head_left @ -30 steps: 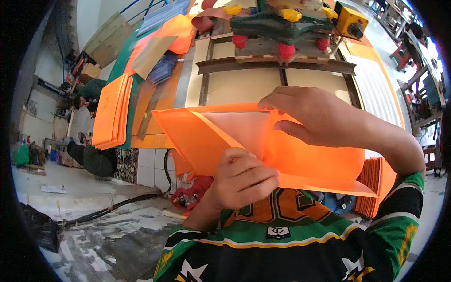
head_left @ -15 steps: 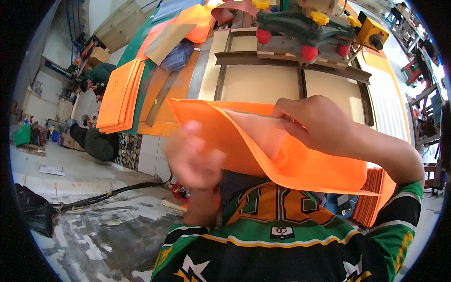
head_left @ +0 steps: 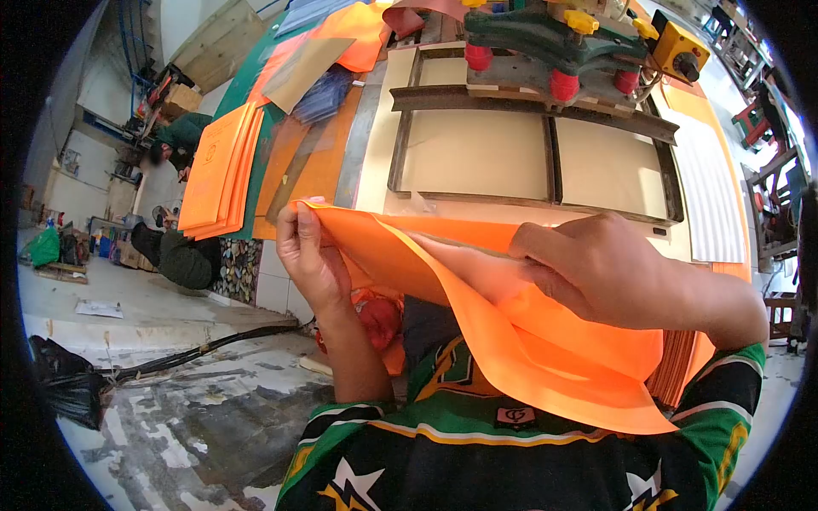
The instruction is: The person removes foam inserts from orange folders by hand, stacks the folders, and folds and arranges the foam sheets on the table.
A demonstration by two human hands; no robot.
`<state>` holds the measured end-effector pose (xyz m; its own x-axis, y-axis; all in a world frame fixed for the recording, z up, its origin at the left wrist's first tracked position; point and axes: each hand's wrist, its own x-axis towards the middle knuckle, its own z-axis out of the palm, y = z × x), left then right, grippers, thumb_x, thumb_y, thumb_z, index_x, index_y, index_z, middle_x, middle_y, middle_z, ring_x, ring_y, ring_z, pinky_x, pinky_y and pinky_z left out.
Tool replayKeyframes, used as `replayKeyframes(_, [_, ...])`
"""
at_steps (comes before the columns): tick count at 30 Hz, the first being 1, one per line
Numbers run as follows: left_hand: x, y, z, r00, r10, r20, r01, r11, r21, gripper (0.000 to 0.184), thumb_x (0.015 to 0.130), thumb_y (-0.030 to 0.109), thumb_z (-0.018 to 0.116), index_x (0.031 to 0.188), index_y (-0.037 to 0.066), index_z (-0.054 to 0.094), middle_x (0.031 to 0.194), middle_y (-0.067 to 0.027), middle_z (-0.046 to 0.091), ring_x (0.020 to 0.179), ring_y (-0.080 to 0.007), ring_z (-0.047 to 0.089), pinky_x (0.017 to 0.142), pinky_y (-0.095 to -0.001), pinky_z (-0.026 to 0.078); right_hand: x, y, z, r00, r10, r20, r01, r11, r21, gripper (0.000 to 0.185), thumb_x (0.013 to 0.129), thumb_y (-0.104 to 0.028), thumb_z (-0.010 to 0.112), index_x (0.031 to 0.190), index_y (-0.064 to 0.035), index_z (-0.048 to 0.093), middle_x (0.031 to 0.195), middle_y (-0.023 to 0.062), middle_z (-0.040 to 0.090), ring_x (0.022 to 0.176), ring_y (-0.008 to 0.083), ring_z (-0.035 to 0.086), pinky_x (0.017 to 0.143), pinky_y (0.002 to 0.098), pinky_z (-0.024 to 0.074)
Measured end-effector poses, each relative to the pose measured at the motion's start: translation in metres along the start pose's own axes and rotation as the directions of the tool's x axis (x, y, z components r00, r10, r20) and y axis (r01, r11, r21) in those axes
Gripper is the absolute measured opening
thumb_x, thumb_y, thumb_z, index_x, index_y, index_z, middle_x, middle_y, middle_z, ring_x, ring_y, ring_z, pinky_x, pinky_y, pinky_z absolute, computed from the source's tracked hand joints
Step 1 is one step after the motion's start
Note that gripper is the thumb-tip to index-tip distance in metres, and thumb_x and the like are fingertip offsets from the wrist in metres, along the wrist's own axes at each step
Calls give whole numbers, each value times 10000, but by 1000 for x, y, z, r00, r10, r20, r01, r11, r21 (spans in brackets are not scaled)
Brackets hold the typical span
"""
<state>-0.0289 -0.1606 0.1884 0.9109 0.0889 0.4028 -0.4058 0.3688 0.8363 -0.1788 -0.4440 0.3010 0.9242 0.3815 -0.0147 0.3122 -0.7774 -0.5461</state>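
A large orange folded sheet (head_left: 545, 358) is held up in front of my body, its near flap bowing open toward me. My left hand (head_left: 315, 260) pinches its upper left corner between thumb and fingers. Further right, my right hand (head_left: 596, 264) is closed on the upper edge, with its fingertips partly inside the fold. A pale, see-through piece (head_left: 464, 264) with a dark edge shows between the layers beside those fingers; I cannot tell its kind.
Beyond the sheet stands a press-like machine (head_left: 554, 51) with red and yellow knobs, over a metal frame (head_left: 554, 162) on a cream board. Printed orange folders (head_left: 217, 170) are stacked at the left. Another stack of orange sheets (head_left: 677, 362) is at right. A person (head_left: 183, 255) sits at far left.
My left hand has moved up and left and now grips the sheet's corner. The near flap has dropped lower and opened wider. My right hand keeps its grip, slightly further right.
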Motion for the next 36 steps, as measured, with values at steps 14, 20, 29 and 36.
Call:
replayKeyframes(14, [-3, 5, 6, 999, -37, 31, 39, 998, -42, 181, 999, 197, 526, 996, 36, 608, 952, -98, 656, 808, -208, 650, 698, -344, 540, -8, -1, -3, 996, -77, -39, 75, 996, -54, 170, 861, -114, 570, 942, -41, 439, 603, 182, 554, 593, 382, 594, 514, 471, 446])
replayKeyframes(20, [-1, 2, 5, 996, -76, 35, 79, 995, -63, 179, 1004, 204, 513, 1010, 51, 605, 945, -76, 659, 798, -179, 651, 691, -332, 541, -11, 7, 3, 982, -57, -178, 69, 996, 63, 158, 846, -99, 605, 949, -34, 507, 656, 160, 615, 604, 371, 617, 532, 445, 477])
replayKeyframes(29, [-6, -1, 6, 991, -123, 62, 131, 980, -150, 130, 999, 162, 524, 994, 58, 600, 979, -69, 654, 845, -136, 627, 761, -311, 526, -19, 17, 17, 995, 92, -35, -86, 984, 155, 133, 870, -80, 647, 955, -1, 582, 644, 133, 626, 579, 284, 651, 525, 353, 488])
replayKeyframes(36, [-6, -3, 4, 990, -116, 75, 126, 983, -135, 139, 1004, 191, 516, 1013, 76, 594, 1000, -65, 656, 870, -152, 637, 767, -334, 534, -20, 24, 32, 981, 87, -171, -43, 968, 246, 134, 857, -110, 619, 859, 1, 544, 640, 229, 567, 624, 430, 593, 557, 482, 461])
